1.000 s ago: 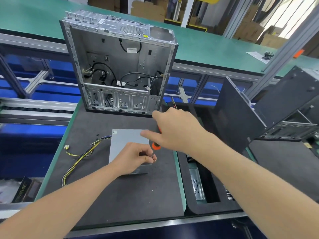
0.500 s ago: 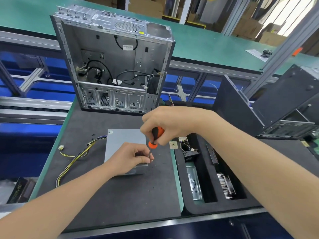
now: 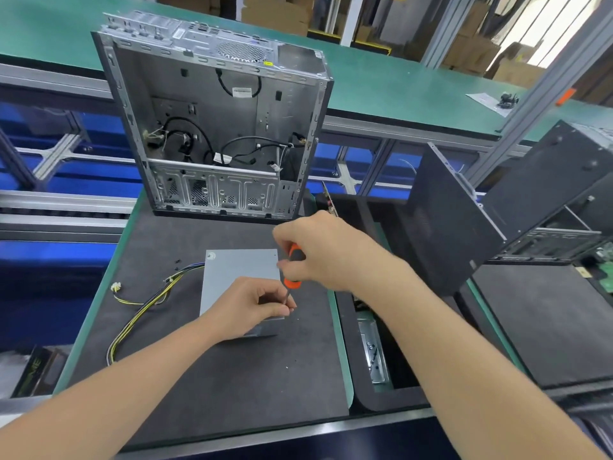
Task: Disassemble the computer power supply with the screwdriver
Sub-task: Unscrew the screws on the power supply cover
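- Right fingers (image 3: 292, 234) are curled round the orange-and-black handle of the screwdriver (image 3: 294, 267); the right hand (image 3: 328, 254) grasps it from above, with the tool nearly upright and tilted a little.
- Left fingers (image 3: 282, 305) are curled, thumb and forefinger pinched together at the low end of the thin shaft. Whether they also hold a screw there cannot be told.
- The left hand (image 3: 247, 307) rests on top of the power supply (image 3: 238, 270), at its near right corner, where the shaft's tip meets the box.
- The power supply is a grey metal box lying flat near the middle of a dark mat (image 3: 232, 376), its wide face up.
- A bundle of yellow and black cables (image 3: 149, 302) leaves its left side and loops over the mat toward the left edge, ending in a small white plug (image 3: 115, 287).
- A few small dark screws (image 3: 178, 261) lie on the mat just left of the box's far corner.
- An open case (image 3: 215, 127) stands upright at the mat's far edge, loose black wires inside.
- Right of the mat sits a black tray (image 3: 398, 398); a shiny metal part (image 3: 373, 353) lies in one slot.
- A black panel (image 3: 447, 220) leans upright beyond the tray, and a second case (image 3: 564, 194) is further right.
- A green bench (image 3: 398, 84) runs across behind.
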Demonstrator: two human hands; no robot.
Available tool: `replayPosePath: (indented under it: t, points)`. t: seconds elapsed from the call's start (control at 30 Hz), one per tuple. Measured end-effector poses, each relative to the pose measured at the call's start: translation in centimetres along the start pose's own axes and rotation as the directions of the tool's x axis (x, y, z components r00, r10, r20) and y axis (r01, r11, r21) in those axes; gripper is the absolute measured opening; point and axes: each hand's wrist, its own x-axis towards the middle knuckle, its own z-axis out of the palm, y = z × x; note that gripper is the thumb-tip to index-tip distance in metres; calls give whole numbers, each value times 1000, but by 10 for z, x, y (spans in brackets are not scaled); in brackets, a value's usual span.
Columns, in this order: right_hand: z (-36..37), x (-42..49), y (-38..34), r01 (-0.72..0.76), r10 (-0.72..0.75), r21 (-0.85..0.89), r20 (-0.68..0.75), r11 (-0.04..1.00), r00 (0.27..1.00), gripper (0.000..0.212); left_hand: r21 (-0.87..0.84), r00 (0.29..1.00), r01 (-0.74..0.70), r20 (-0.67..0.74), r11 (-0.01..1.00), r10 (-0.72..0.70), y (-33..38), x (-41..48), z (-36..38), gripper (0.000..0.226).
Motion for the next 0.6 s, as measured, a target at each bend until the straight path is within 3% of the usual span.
replayPosePath:
  t: [0.1, 0.17, 0.33, 0.4, 0.47, 0.53, 0.6]
  points:
    - [-23, 7, 12, 279, -278, 21, 209, 960, 938, 14, -13, 1000, 9, 20, 1000, -9, 0, 1, -1, 20]
    - [-30, 12, 19, 384, -362, -24, 283, 923, 888, 13, -13, 1000, 5, 17, 1000, -5, 1, 1, -2, 28]
    - [-25, 9, 24, 399, -372, -40, 290, 916, 882, 14, -18, 1000, 9, -25, 1000, -10, 1, 1, 3, 39]
    - [-20, 1, 22, 322, -311, -28, 187, 946, 932, 13, -23, 999, 19, -38, 1000, -20, 1, 1, 6, 39]
    - [-7, -6, 16, 137, -142, -130, -27, 982, 990, 35, -28, 998, 22, -53, 999, -24, 2, 1, 7, 41]
    - [6, -10, 2, -182, 101, -295, -270, 938, 957, 63, -20, 998, 14, -64, 1000, -16, 3, 0, 7, 43]
    - [15, -10, -9, -375, 285, -244, -336, 894, 898, 72, -6, 998, 11, -58, 1000, -12, 3, 0, 7, 43]
